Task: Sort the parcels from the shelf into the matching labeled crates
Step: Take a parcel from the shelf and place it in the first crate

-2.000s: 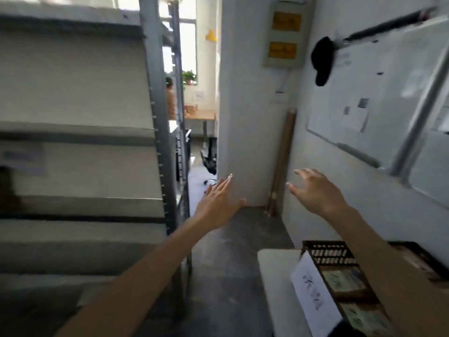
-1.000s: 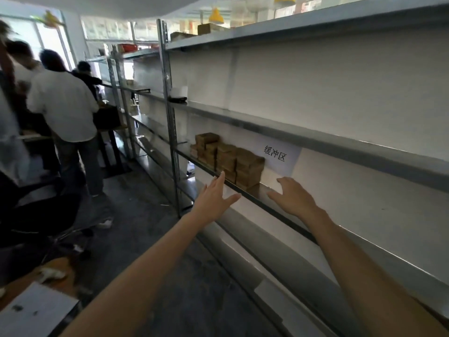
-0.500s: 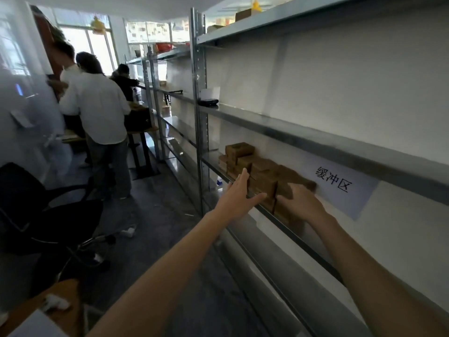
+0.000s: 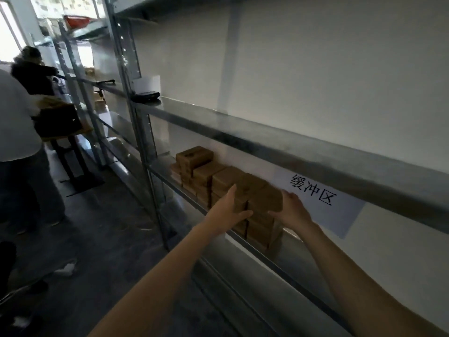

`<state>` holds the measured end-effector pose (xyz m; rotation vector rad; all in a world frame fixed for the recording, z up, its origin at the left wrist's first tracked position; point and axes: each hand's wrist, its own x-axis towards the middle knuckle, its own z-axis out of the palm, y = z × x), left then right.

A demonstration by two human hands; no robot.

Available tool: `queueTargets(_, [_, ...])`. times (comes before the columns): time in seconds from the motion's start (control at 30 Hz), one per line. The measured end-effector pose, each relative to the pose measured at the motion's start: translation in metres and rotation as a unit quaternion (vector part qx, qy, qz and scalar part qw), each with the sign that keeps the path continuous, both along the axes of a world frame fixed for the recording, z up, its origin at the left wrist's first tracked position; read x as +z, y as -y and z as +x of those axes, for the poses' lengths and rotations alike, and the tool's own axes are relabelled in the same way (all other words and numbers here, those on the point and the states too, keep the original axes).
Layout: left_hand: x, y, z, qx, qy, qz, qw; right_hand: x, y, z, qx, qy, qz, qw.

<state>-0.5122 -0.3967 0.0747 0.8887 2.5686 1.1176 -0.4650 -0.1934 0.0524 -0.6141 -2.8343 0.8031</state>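
Several brown cardboard parcels (image 4: 203,171) stand stacked in a row on a metal shelf (image 4: 300,273). The nearest top parcel (image 4: 263,196) sits between my two hands. My left hand (image 4: 227,210) lies flat against its left side, thumb under the front. My right hand (image 4: 292,211) cups its right side and lower corner. Both hands press on this parcel, which still rests on the stack. No crates are in view.
A white paper sign (image 4: 324,203) with black characters hangs behind the parcels. A shelf board (image 4: 267,144) runs just above the stack. A metal upright (image 4: 142,142) stands to the left. Two people (image 4: 17,132) stand by a table at far left. A black device (image 4: 145,95) sits higher up.
I turned from the crate table to the shelf and came close to it. Both hands moved from mid-air onto the nearest top parcel, one on each side.
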Motion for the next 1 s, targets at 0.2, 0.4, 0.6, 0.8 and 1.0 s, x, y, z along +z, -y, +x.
queueTargets(0.2, [-0.040, -0.055, -0.070, -0.105, -0.021, -0.059, 0.992, -0.039, -0.017, -0.027, -0.063, 0.022, -0.068, 0.995])
queueTargets(0.4, [-0.065, -0.087, -0.126, -0.196, -0.124, -0.091, 0.968, -0.072, -0.023, -0.062, -0.117, 0.083, -0.115, 0.983])
queueTargets(0.6, [-0.093, -0.106, -0.157, -0.242, -0.167, -0.144, 0.945, -0.083, -0.016, -0.068, -0.141, 0.039, -0.127, 0.981])
queueTargets(0.8, [-0.098, -0.115, -0.163, -0.260, -0.165, -0.125, 0.943, -0.096, -0.020, -0.064, -0.143, -0.015, -0.193, 0.971])
queueTargets(1.0, [-0.100, -0.114, -0.161, -0.292, -0.172, -0.119, 0.933, -0.100, -0.018, -0.055, -0.177, -0.031, -0.218, 0.959])
